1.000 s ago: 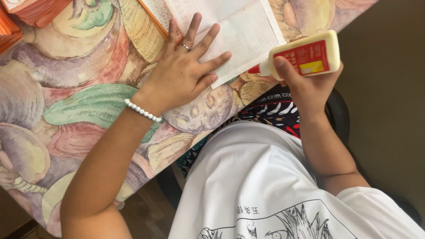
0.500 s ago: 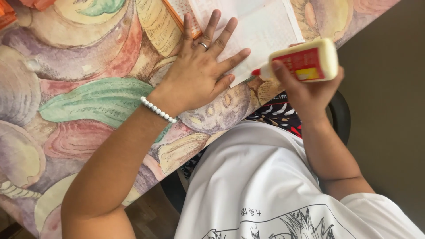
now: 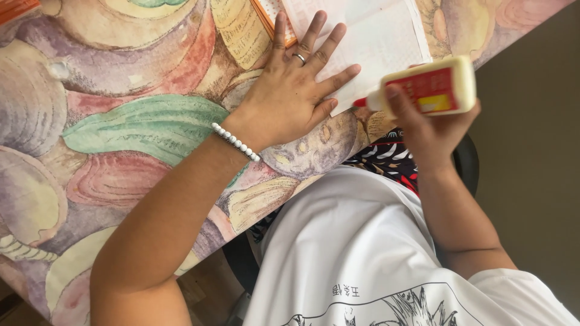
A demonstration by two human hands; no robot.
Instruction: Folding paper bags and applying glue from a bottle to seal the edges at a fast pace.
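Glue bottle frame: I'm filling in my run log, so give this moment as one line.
left hand: flat on white paper | right hand: holds glue bottle, red nozzle at paper edge | surface: patterned tablecloth

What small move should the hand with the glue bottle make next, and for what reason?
Probably tip the glue bottle a little lower, so its red nozzle meets the white paper. The right hand holds the bottle sideways with the nozzle just at the paper's near edge, seemingly not pressed on it, while the left hand lies flat, pinning the sheet on the patterned tablecloth.
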